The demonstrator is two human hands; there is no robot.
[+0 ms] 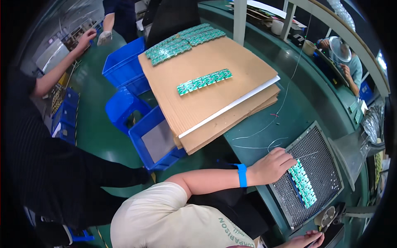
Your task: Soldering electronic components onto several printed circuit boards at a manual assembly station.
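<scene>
My left hand [276, 166], with a blue strap on its wrist, is closed around a thin silvery solder wire [308, 156]. The wire's free end sticks out past my fingertips, above a strip of green circuit boards [304, 186]. That strip lies on a dark gridded mat in a metal frame [326, 159], just beyond my fingers. At the lower right edge my right hand [308, 239] is pinched around what looks like a soldering iron [324, 228], its tip by a small round holder [326, 215]. Much of the tool is hidden.
Stacked cardboard sheets [215, 53] hold another green board strip [204, 82] and stacked panels [182, 41]. Blue bins [155, 163] and a blue stool [124, 107] stand left. A clear funnel hood [349, 155] borders the mat. Other people work at left and far right.
</scene>
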